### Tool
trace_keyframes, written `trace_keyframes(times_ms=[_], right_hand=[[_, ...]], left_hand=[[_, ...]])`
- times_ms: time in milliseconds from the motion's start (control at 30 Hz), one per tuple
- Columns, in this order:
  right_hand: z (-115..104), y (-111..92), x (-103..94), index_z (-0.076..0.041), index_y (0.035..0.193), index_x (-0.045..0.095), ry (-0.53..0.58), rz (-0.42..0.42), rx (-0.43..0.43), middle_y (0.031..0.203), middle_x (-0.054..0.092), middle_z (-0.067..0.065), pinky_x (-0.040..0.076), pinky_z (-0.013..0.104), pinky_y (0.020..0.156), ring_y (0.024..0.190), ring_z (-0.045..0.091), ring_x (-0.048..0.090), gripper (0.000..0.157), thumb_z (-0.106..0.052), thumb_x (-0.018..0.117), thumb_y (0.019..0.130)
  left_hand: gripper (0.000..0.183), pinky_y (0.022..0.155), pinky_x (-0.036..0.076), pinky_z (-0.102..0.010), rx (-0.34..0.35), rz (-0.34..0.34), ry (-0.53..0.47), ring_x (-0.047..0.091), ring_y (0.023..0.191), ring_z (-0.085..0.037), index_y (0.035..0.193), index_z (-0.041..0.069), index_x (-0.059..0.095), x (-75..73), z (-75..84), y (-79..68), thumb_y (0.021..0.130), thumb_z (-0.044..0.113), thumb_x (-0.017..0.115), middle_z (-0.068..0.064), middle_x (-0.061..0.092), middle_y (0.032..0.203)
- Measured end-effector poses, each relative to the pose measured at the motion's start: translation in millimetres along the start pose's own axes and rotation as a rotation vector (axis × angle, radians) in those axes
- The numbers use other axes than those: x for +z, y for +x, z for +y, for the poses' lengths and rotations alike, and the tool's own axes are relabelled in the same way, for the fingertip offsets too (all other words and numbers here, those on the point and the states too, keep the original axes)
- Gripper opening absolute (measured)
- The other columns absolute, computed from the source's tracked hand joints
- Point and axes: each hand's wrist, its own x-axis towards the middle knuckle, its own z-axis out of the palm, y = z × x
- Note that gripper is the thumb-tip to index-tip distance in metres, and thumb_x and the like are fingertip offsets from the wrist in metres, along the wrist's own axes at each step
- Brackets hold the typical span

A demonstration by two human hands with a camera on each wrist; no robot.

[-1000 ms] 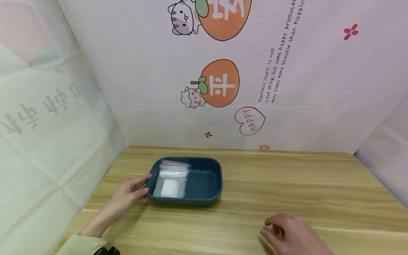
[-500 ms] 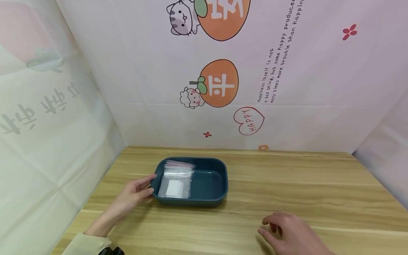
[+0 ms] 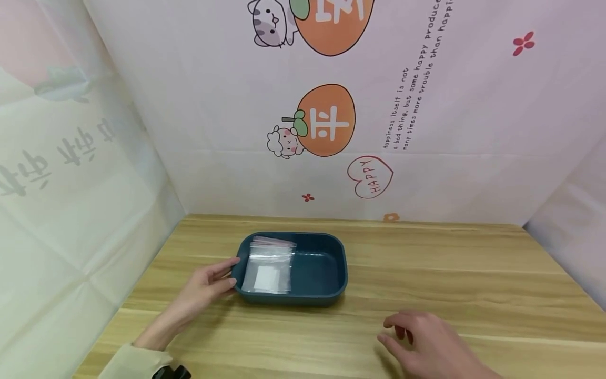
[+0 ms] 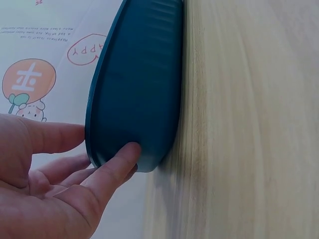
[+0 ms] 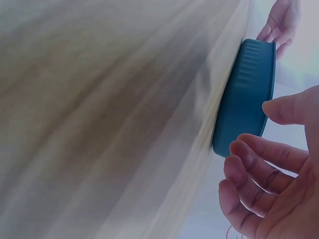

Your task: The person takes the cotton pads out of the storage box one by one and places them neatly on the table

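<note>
A dark blue-green plastic box with rounded corners stands on the wooden table. Along its left side inside lie clear zip bags, stacked, with a white patch on the top one. My left hand touches the box's left end, its fingers and thumb spread apart and fairly straight. Up close in the left wrist view, fingertips press on the outer wall of the box. My right hand is over the table at the front right, apart from the box, fingers loosely curled around nothing.
The wooden table runs back to a white printed cloth that hangs as a backdrop. Another white cloth closes off the left side. A light sleeve with a black strap covers the left forearm.
The box and its bags have slid a short way to the right over the table, with my left hand moving along at its end. My right hand has shifted slightly up and left.
</note>
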Motion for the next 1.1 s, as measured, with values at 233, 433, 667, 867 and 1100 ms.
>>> trace_keyframes(times_ms=[233, 433, 667, 867, 1100], right_hand=[[-10.8, 11.4, -8.9, -0.019, 0.095, 0.078, 0.004, 0.185, -0.183, 0.076, 0.05, -0.023, 0.042, 0.02, 0.051, 0.062, -0.004, 0.043, 0.006, -0.024, 0.082, 0.094], [-31.6, 45.2, -42.6, -0.019, 0.092, 0.079, 0.011, 0.233, -0.241, 0.074, 0.055, -0.02, 0.044, 0.021, 0.05, 0.059, -0.001, 0.045, 0.005, -0.02, 0.084, 0.091], [-53.5, 107.3, -66.4, -0.016, 0.097, 0.082, 0.076, 0.05, -0.237, 0.073, 0.063, -0.013, 0.047, 0.027, 0.048, 0.056, 0.01, 0.054, 0.009, -0.024, 0.081, 0.094], [-62.3, 163.7, -55.7, -0.01, 0.105, 0.082, 0.075, -0.108, -0.231, 0.078, 0.065, -0.007, 0.047, 0.028, 0.053, 0.063, 0.013, 0.056, 0.024, -0.031, 0.082, 0.094], [-69.7, 208.1, -22.5, -0.006, 0.122, 0.078, -0.006, -0.276, -0.251, 0.084, 0.064, -0.003, 0.047, 0.026, 0.063, 0.071, 0.012, 0.055, 0.043, -0.036, 0.083, 0.093]], left_hand=[[0.06, 0.103, 0.053, -0.034, -0.014, -0.011, -0.004, 0.043, 0.144, -0.044, 0.159, -0.011, 0.033, -0.5, 4.0, -0.6, 0.105, -0.001, 0.057, -0.032, 0.03, 0.163], [0.066, 0.113, 0.045, -0.037, -0.051, -0.018, 0.048, 0.033, 0.151, -0.042, 0.164, -0.001, 0.03, -7.8, 5.9, 3.8, 0.107, 0.011, 0.061, -0.023, 0.024, 0.17], [0.072, 0.12, 0.033, -0.053, -0.091, -0.047, 0.088, 0.024, 0.155, -0.041, 0.165, 0.007, 0.033, -12.5, -1.6, 8.8, 0.104, 0.019, 0.069, -0.018, 0.021, 0.172], [0.076, 0.12, 0.033, -0.048, -0.081, -0.055, 0.09, 0.025, 0.154, -0.042, 0.166, 0.005, 0.031, -13.7, -4.3, 11.6, 0.103, 0.018, 0.071, -0.02, 0.02, 0.172], [0.071, 0.121, 0.029, -0.05, -0.079, -0.082, 0.054, 0.022, 0.154, -0.044, 0.164, 0.002, 0.032, -12.4, -1.3, 14.8, 0.104, 0.012, 0.068, -0.023, 0.016, 0.172]])
